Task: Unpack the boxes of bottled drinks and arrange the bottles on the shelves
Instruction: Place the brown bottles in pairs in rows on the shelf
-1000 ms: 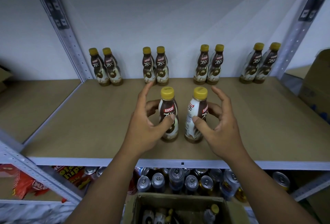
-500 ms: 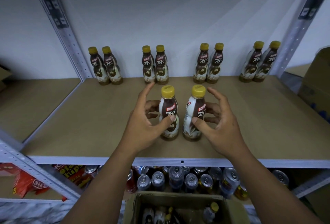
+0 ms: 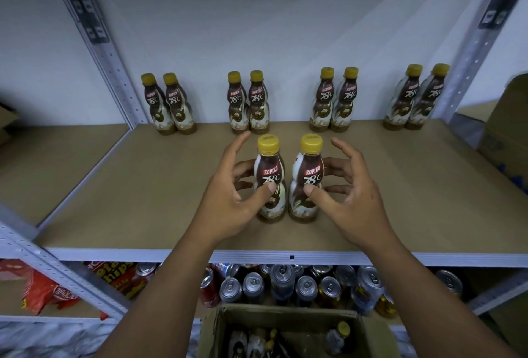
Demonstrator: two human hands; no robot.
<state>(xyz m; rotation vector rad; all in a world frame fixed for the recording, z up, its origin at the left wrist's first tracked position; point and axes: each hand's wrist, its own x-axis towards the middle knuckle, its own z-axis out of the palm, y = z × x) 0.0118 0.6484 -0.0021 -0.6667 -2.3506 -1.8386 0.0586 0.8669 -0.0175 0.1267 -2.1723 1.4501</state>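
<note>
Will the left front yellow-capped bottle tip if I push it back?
Likely, if pushed high: the yellow-capped brown plastic bottle is tall on a narrow base. Its glossy sleeve looks slippery, but the pinched waist under the left hand should help grip.

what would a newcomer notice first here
Two hands at the middle of the tan shelf board: the left hand grips one yellow-capped brown plastic bottle, the right hand its twin bottle. Behind, four pairs of the same bottles line the wall; silver-topped cans crowd underneath.

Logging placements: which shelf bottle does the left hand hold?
The front left bottle, the left hand with its thumb on the label; the right hand holds the front right bottle.
</note>
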